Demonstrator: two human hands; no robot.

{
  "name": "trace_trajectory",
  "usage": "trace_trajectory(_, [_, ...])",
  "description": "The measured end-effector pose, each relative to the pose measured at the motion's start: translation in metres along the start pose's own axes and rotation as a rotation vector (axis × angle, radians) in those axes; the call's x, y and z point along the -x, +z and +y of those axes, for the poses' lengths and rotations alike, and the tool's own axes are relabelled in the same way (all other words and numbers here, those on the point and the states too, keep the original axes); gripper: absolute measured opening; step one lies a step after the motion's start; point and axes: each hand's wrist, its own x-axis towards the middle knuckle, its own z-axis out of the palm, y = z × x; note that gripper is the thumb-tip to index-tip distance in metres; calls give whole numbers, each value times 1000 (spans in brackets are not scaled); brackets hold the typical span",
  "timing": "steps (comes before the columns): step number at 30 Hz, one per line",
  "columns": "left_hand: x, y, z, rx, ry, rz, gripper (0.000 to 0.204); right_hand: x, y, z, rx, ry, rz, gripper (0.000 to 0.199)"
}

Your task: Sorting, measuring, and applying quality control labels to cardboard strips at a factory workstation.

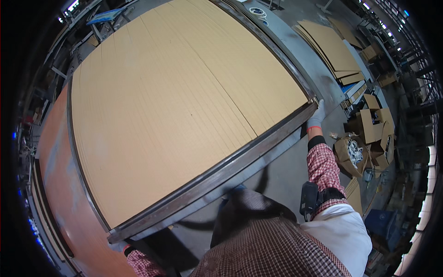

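A large cardboard sheet [180, 106] with parallel crease lines and one long dark line lies flat in front of me, bordered by a dark rectangular frame [217, 171]. At the near right corner, my right hand [316, 115], in a pale glove, is closed round the frame's end. My left hand [118, 246], gloved too, holds the near left corner from its outer side; most of its fingers are hidden by the frame. Both arms are spread wide along the near bar.
An orange-brown panel [62, 171] extends along the left. On the right stand stacked cardboard sheets [330, 44], open boxes [369, 124], a bag of white coiled material [353, 150] and a blue bin [382, 224]. White rolls [258, 13] sit beyond the frame's far right side.
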Motion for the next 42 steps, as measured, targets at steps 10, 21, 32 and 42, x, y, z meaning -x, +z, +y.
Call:
trace_trajectory(10, [-13,0,3,-126,91,70,30,-22,11,12,122,35,51,48])
trace_trajectory(21, [-65,-23,-41,-158,44,30,31,-2,17,33,119,71,-5,55])
trace_trajectory(32, [-37,43,-5,88,-41,23,32,-42,22,23,144,-26,14,46])
trace_trajectory(42, [-39,19,31,391,-173,78,42,-17,50,43,221,-65,149,43])
